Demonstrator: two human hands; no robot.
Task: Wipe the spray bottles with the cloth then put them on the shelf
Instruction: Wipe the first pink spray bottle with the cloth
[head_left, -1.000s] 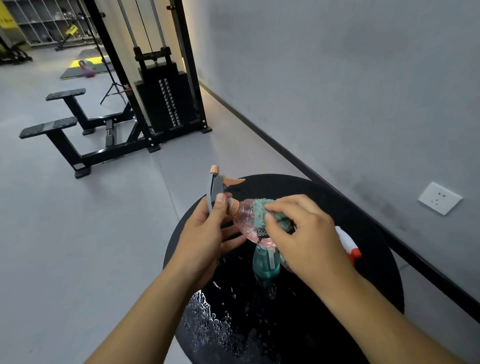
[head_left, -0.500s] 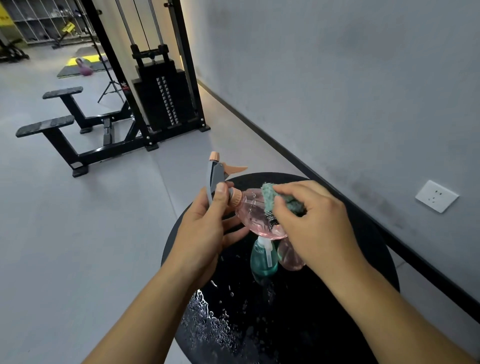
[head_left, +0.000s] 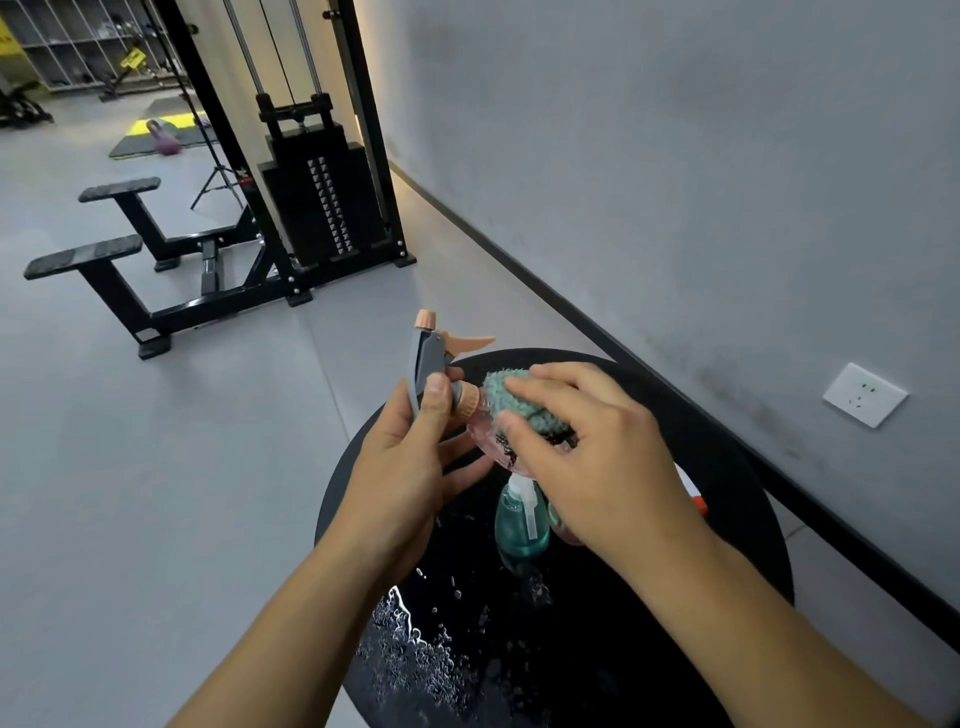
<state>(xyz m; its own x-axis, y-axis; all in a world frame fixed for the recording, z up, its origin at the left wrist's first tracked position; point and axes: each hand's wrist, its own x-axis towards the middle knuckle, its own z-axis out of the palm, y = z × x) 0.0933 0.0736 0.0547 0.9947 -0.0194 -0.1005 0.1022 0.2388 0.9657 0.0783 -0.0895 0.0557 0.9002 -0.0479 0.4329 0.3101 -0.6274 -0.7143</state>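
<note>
Left hand (head_left: 400, 467): grips the gray sprayer head of the pink bottle (head_left: 485, 441), held above the round black table (head_left: 727, 467).
Right hand (head_left: 597, 457): fingers curled, pressing the teal cloth (head_left: 511, 402) onto the bottle.
Table: wet near its front edge; a teal bottle (head_left: 519, 525) stands mid-table.
Room: open gray floor to the left; wall close on the right.
Writing: none legible.

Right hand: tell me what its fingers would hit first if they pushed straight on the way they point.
The right hand points left across the green cloth it presses on the pink bottle. Straight on, it would probably meet the left hand holding the bottle's neck, though depth is unclear.
</note>
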